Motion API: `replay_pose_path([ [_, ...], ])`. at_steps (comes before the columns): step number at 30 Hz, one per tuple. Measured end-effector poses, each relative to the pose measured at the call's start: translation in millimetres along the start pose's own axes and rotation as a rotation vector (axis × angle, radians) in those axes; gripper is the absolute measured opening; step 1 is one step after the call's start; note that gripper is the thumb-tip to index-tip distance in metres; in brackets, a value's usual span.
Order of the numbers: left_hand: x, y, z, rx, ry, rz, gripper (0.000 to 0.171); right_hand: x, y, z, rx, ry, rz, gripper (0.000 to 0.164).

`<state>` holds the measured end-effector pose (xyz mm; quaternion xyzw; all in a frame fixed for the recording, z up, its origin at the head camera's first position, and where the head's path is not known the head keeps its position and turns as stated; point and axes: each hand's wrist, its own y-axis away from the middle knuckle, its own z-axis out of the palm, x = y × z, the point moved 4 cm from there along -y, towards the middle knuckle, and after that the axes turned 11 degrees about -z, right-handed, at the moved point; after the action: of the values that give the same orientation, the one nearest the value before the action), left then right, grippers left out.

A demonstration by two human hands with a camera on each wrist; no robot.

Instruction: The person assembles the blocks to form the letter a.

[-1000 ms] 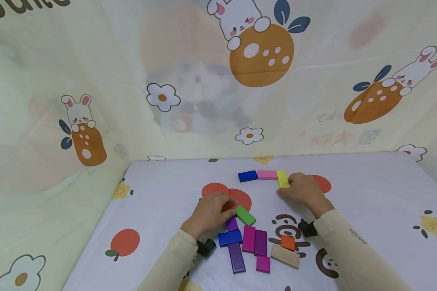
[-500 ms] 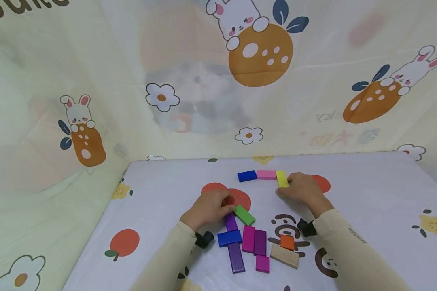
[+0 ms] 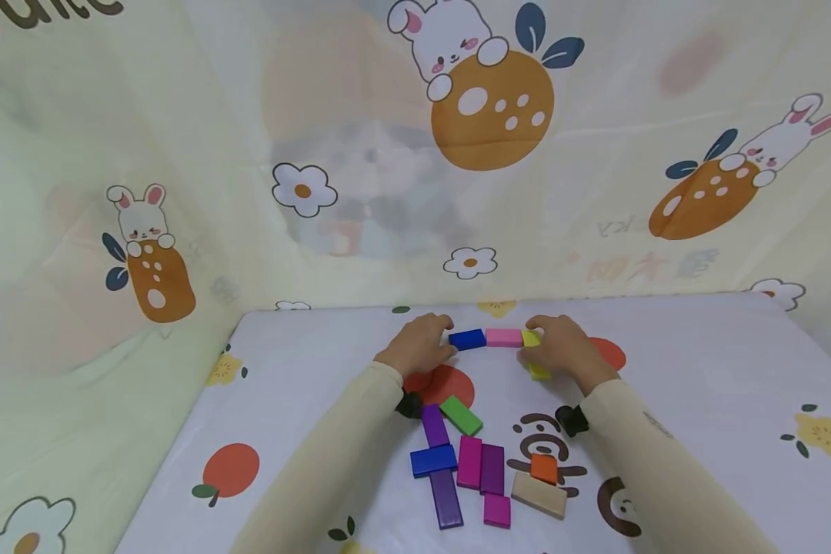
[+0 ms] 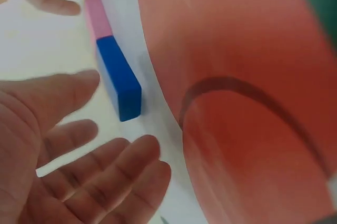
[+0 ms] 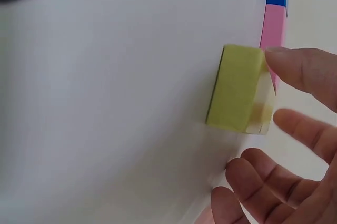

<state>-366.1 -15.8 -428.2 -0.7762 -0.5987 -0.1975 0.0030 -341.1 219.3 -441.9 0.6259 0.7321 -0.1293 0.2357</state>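
Both bare hands of a person in cream sleeves reach across a white printed tablecloth, where three toy blocks lie in a short row; clock directions follow the head view. The left hand is at the 9 o'clock end of the row, its thumb and fingers spread well apart with nothing in their hold, the end of a blue block facing the gap between them. At 3 o'clock, the blue block meets a pink block end to end, and beyond it a yellow block lies crosswise, slanting toward 5 o'clock. Over the yellow block, the right hand holds its fingers loosely parted without a grip; its thumb tip overlaps one corner, though contact cannot be told.

Nearer 6 o'clock, a green block slants toward 4 o'clock beside a purple block, while a second blue piece crosses between that and a longer violet block. To their 3 o'clock, a magenta block lies alongside a plum block, and an orange block sits at 12 o'clock of a tan block.
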Motion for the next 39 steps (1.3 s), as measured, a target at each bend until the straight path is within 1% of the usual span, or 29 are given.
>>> replay_pose_path([
  [2, 4.6, -5.1, 0.9, -0.001, -0.029, -0.004, 0.051, -1.7, -4.2, 1.2, -0.014, -0.009, -0.01, 0.058],
  [5, 10.5, -10.9, 2.2, 0.005, -0.076, 0.007, 0.05, -3.4, -10.5, 4.7, -0.038, -0.02, 0.002, 0.053],
  [10, 16.1, -17.3, 4.6, 0.007, -0.15, 0.035, 0.043, -5.8, -17.5, 8.5, -0.068, -0.028, 0.025, 0.049],
  [14, 17.6, -20.6, 5.8, 0.007, -0.179, 0.056, 0.037, -7.3, -19.8, 9.0, -0.069, -0.011, 0.023, 0.046],
  [18, 17.8, -23.3, 6.0, 0.007, -0.172, 0.076, 0.032, -9.8, -19.6, 6.6, -0.051, 0.007, 0.006, 0.043],
  [24, 18.2, -27.1, 5.6, 0.005, -0.157, 0.101, 0.033, -11.4, -19.0, 4.4, -0.034, 0.011, 0.002, 0.042],
  [31, 18.1, -28.6, 4.9, -0.012, -0.142, 0.066, 0.034, -7.4, -23.5, 5.4, -0.036, 0.006, 0.021, 0.043],
  [35, 17.1, -29.4, 5.8, -0.023, -0.132, 0.05, 0.036, -5.6, -24.4, 6.0, -0.04, 0.004, 0.025, 0.05],
  [39, 13.9, -29.9, 7.7, -0.026, -0.109, 0.035, 0.044, -3.9, -21.4, 6.6, -0.047, -0.018, 0.024, 0.062],
])
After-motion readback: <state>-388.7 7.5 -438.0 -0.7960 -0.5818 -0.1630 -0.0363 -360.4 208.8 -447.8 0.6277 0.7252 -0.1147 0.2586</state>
